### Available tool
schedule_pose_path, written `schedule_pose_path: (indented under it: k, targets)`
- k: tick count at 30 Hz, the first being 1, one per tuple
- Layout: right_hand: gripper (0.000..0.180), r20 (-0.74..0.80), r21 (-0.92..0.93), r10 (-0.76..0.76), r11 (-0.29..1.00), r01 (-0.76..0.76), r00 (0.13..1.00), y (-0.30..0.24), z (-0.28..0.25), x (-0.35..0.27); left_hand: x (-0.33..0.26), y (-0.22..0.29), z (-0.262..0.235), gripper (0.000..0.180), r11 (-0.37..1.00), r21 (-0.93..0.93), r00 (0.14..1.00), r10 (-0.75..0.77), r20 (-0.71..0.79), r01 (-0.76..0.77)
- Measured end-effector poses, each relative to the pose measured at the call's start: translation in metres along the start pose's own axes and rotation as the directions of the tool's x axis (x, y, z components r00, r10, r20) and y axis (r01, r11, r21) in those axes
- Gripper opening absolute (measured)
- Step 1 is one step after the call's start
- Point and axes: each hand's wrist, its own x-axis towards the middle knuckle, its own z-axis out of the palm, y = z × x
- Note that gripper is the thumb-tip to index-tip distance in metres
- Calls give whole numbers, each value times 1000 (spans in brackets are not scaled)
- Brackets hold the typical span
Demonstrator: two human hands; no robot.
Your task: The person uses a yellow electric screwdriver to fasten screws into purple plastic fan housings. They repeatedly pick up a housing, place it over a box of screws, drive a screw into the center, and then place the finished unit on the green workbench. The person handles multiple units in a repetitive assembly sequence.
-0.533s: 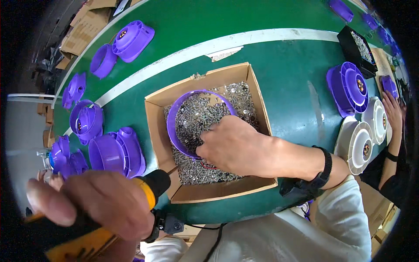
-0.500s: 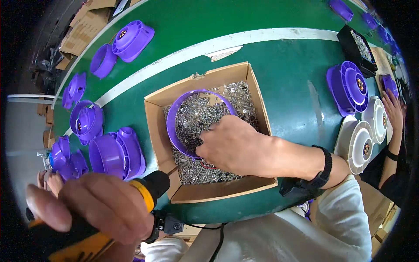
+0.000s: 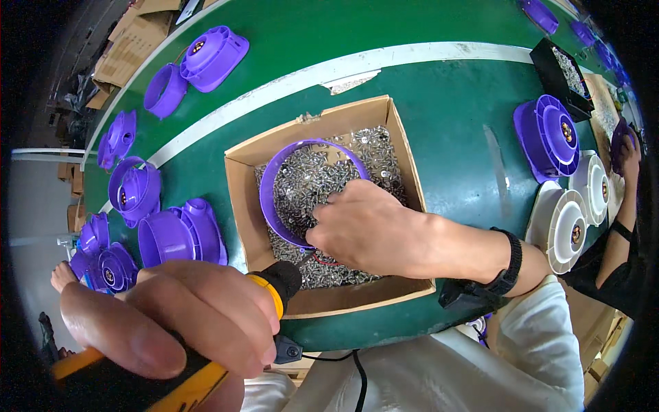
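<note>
My left hand is wrapped round a black and yellow power screwdriver at the lower left. Its thin bit points toward my right hand, and the tip is hard to make out there. My right hand is curled over the lower right side of a purple plastic ring in an open cardboard box. Its fingertips are hidden, so what they pinch cannot be seen. Loose silver screws fill the box and show through the ring. Just below the hand lies a bit of red wire.
Purple fan-like housings stand along the green bench's left side. On the right are another purple housing, white ones and a black bin of screws. Co-workers' hands show at the far left and far right.
My left hand and the power screwdriver have moved right and forward, the bit closer to my right hand. My right hand keeps its place. Both co-workers' hands have shifted.
</note>
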Motion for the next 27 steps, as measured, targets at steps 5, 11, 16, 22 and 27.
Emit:
schedule_pose_path:
  k: [5, 11, 16, 22, 27]
  targets:
    - [10, -3, 7, -11, 1000, 11, 1000, 1, 1, -1, 1, 1, 0, 49, 1000, -3, 1000, 12, 11, -12]
    - [11, 92, 32, 7, 999, -10, 996, 2, -6, 3, 2, 0, 2, 48, 1000, -7, 1000, 18, 20, -18]
    - [12, -52, 30, -19, 999, 21, 998, 1, -1, -1, 3, -1, 5, 48, 1000, -7, 999, 23, 27, -23]
    - [13, 9, 6, -36, 999, 36, 999, 2, -3, 3, 5, -3, 8, 47, 1000, -13, 999, 27, 43, -26]
    - [13, -19, -18, -44, 999, 44, 999, 3, 0, 3, 5, 0, 6, 47, 999, -16, 998, 39, 50, -38]
